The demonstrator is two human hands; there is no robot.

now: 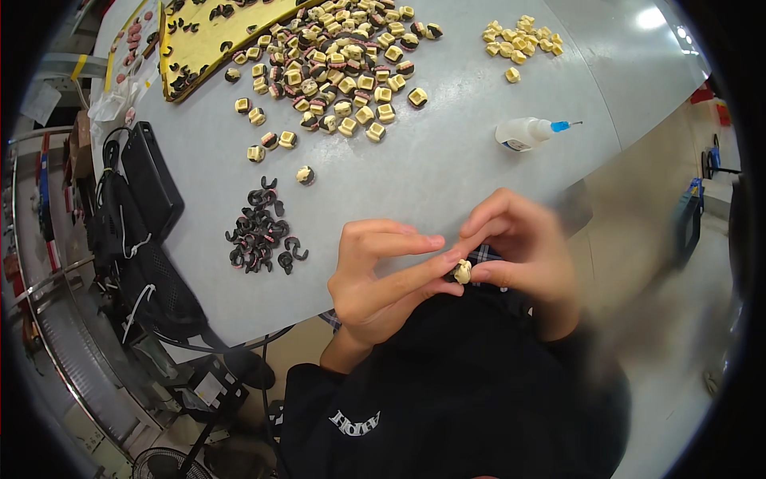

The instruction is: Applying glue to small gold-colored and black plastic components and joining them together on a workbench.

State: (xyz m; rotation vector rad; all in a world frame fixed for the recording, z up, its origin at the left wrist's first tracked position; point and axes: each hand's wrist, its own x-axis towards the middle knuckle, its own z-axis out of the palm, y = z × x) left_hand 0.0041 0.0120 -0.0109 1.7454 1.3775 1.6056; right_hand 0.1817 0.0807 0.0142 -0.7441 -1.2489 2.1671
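Note:
My left hand point(383, 275) and my right hand point(515, 247) meet just off the near table edge. Between them is a small cream-and-black molded piece point(462, 272), pinched by the fingertips of both; part of it is hidden by the fingers. Left of my hands lies a pile of black curved pieces point(257, 231), some showing pink. Farther off spreads a large heap of joined cream, black and pink pieces point(339, 68). A small group of plain cream pieces point(519, 38) sits at the far right.
A white squeeze bottle point(523, 133) with a blue needle tip lies on the grey table point(447, 160), right of centre. A yellow tray point(219, 40) with black pieces stands at the far left. A black case point(152, 180) and cables line the left edge.

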